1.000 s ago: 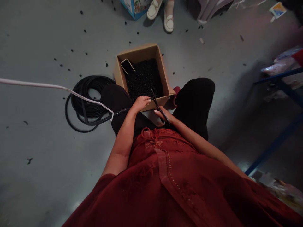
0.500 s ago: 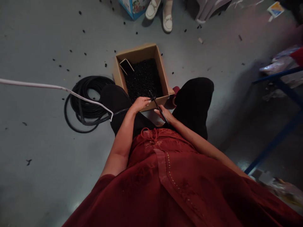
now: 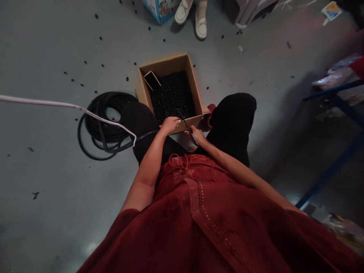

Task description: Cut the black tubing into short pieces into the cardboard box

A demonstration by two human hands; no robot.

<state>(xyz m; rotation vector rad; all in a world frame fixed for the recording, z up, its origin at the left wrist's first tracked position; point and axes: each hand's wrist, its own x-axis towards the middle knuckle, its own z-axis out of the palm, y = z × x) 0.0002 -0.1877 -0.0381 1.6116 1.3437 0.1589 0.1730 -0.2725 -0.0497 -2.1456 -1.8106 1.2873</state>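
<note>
My left hand (image 3: 170, 124) is closed on the end of a black hose (image 3: 146, 134), which runs over my left thigh from a coil (image 3: 99, 123) on the floor. Dark scissors (image 3: 192, 135) are in my right hand (image 3: 197, 136), their blades pointing up and left beside my left fingertips. Both hands are over the near wall of a cardboard box (image 3: 195, 85). Small black pieces (image 3: 173, 94) fill the box's bottom, and a dark rectangular object with a pale edge (image 3: 152, 80) leans in its far left corner.
A white cord (image 3: 57, 103) crosses from the left to near my left knee. A person's white shoes (image 3: 201, 27) and a blue carton (image 3: 163, 11) are beyond the box. A grey stool (image 3: 247, 11) stands at the top; a blue frame (image 3: 332, 167) is at the right.
Both hands and the scissors have shifted slightly. The blades sit a little lower and further left. The loose hose loop beside the coil has changed shape, and a black piece appears beyond the box's left corner.
</note>
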